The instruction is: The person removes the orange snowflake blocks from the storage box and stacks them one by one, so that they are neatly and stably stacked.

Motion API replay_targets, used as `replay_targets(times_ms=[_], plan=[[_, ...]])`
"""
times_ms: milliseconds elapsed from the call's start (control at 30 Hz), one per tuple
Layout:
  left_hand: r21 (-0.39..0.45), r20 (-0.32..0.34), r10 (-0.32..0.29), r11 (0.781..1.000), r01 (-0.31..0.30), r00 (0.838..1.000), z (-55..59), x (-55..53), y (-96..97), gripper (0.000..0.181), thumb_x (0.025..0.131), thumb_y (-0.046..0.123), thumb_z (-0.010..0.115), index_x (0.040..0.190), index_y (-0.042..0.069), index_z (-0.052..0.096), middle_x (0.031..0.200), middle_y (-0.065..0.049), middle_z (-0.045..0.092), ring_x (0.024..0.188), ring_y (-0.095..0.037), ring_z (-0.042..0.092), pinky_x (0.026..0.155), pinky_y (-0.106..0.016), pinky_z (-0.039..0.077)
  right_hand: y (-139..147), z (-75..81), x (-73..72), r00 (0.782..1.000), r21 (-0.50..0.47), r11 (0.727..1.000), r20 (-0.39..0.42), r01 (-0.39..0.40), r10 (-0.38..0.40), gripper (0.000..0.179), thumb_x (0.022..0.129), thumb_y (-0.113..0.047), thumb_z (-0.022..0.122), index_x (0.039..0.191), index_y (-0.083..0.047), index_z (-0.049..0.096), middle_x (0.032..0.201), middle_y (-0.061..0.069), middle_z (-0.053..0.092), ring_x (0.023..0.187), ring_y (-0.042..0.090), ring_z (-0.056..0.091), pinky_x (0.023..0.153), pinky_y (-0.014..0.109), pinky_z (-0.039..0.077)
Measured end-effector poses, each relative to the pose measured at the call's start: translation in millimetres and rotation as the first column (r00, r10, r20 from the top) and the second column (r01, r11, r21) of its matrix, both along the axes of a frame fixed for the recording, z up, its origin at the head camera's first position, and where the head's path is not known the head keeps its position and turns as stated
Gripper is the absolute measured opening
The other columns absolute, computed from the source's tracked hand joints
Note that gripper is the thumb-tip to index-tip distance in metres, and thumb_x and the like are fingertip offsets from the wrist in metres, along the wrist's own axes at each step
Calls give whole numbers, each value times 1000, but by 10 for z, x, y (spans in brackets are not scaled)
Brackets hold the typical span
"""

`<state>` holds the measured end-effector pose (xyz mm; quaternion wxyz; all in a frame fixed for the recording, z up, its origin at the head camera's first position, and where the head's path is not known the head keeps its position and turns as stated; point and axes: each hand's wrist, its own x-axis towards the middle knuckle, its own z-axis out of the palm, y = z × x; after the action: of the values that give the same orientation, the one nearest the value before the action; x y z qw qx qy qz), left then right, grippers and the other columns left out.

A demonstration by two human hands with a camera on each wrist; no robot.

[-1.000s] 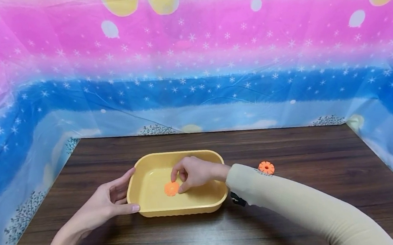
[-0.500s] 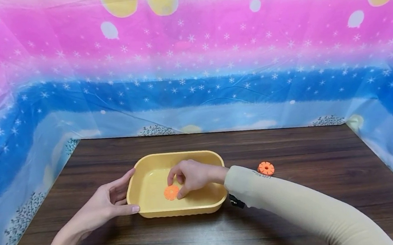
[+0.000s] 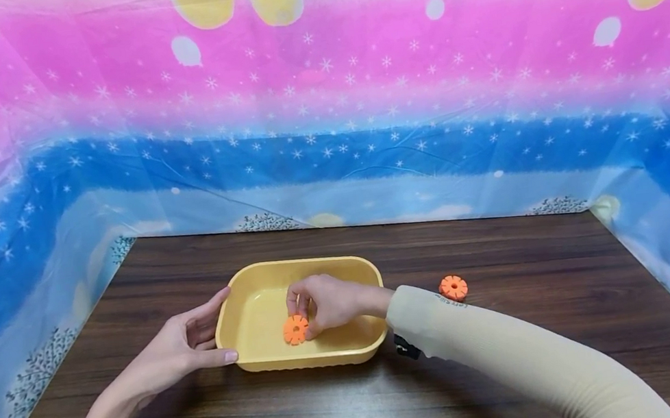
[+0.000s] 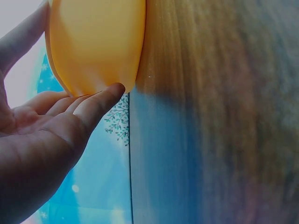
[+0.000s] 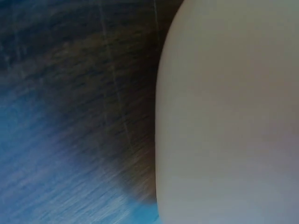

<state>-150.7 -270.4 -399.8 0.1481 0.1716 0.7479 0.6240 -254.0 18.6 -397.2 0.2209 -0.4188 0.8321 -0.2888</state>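
Observation:
A yellow plastic tub (image 3: 309, 361) stands on the dark wood table. At its left end my left hand (image 3: 171, 348) holds it, thumb on the front corner and fingers at the back corner. In the left wrist view, the fingers (image 4: 100, 103) lie against the tub's end wall (image 4: 98, 46). My right hand (image 3: 333, 300) reaches inside the tub and pinches an orange notched disc (image 3: 295, 330) with a hole in its middle. Low over the tub floor, the disc has its flat face toward me. The right wrist view shows no fingers, only a large pale surface (image 5: 224, 112).
Another orange notched piece (image 3: 453, 287), thicker and perhaps stacked discs, lies on the table (image 3: 501, 252) right of the tub, just beyond my right sleeve (image 3: 499, 342). A patterned pink and blue cloth (image 3: 329, 154) hangs round the table's back and sides.
Inside the tub, my right hand has shifted slightly toward me. The disc has turned so its notches and hole show more clearly. My left hand and the tub have stayed put.

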Motion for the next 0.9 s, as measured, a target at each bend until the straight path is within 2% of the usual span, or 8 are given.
replay_targets(times_ms=[233, 567, 900], plan=[[-18, 9, 5, 1000, -5, 1000, 4, -2, -2, 101, 92, 3, 81, 168, 2, 15, 172, -23, 14, 149, -46, 31, 102, -27, 51, 42, -10, -19, 999, -12, 1000, 31, -10, 10, 41, 82, 0, 90, 117, -9, 72, 91, 0, 68, 79, 11, 59, 75, 23, 50], [-26, 12, 3, 1000, -3, 1000, 3, -4, -4, 101, 92, 4, 81, 168, 2, 15, 172, -23, 15, 149, -46, 32, 103, -26, 51, 56, -24, -17, 999, -47, 999, 35, -6, 7, 36, 82, 1, 89, 115, -6, 76, 91, 0, 70, 81, 10, 60, 76, 22, 51], [-24, 16, 3, 1000, -3, 1000, 12, -3, 0, 101, 92, 3, 81, 168, 1, 15, 172, -24, 15, 148, -46, 33, 102, -26, 51, 95, 15, -20, 991, -103, 992, 119, 69, -57, 40, 81, 7, 86, 119, -1, 77, 88, -1, 71, 78, 11, 58, 71, 21, 48]])
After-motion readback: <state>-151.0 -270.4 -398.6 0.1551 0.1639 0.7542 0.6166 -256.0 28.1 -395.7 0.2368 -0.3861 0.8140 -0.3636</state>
